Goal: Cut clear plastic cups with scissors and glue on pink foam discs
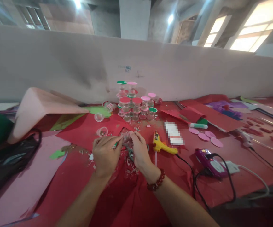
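My right hand (140, 151), with a red bead bracelet (155, 181) at the wrist, is closed around a small clear plastic cup (127, 139). Close against the cup, my left hand (106, 155) has its fingers pinched together. A small green and white scrap (115, 145) shows at its fingers. Grey-green loops that look like scissor handles (131, 154) lie partly hidden below my right hand. Just right of it rests a yellow glue gun (161, 145) with a clear glue stick. Another clear cup (102, 131) lies beyond my left hand.
Clear cups topped with paper discs (131, 107) stand stacked against the wall (67, 63). Right are pink paper discs (204, 136), a glue-stick tube (198, 126) and a purple power socket (211, 164) with cables. Pink paper (32, 176) and a black bag (11, 160) lie left.
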`<state>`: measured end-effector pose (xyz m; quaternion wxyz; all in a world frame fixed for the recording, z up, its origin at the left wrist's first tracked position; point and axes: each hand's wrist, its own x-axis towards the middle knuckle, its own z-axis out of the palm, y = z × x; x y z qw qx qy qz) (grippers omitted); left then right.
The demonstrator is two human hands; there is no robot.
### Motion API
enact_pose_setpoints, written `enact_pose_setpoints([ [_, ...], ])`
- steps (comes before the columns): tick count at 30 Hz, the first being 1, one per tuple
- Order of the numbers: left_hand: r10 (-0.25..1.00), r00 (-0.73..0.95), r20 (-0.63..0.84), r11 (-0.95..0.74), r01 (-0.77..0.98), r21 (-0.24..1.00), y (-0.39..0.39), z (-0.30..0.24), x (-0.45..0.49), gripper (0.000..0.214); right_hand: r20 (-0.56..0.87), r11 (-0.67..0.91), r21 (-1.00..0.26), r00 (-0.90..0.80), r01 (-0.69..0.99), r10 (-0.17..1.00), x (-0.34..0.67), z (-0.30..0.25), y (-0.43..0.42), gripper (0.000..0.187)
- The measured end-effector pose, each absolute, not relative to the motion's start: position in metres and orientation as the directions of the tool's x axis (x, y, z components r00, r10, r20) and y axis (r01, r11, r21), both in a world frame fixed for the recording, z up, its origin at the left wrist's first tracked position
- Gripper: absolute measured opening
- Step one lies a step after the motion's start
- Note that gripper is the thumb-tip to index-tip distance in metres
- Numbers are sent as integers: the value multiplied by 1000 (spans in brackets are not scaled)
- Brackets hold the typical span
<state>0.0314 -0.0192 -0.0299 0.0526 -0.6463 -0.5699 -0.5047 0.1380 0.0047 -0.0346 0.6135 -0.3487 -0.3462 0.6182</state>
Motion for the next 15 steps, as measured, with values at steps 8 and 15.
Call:
enact_pose_setpoints([
  [8,677,-67,733,-329,864,382,-22,-28,30,15,-38,-66,-788,-58,-612,998,139,-31,3,15],
  [15,735,-49,676,-384,792,475,-23,-23,35,13,-146,-108,-733,1,-672,989,139,-33,7,16],
])
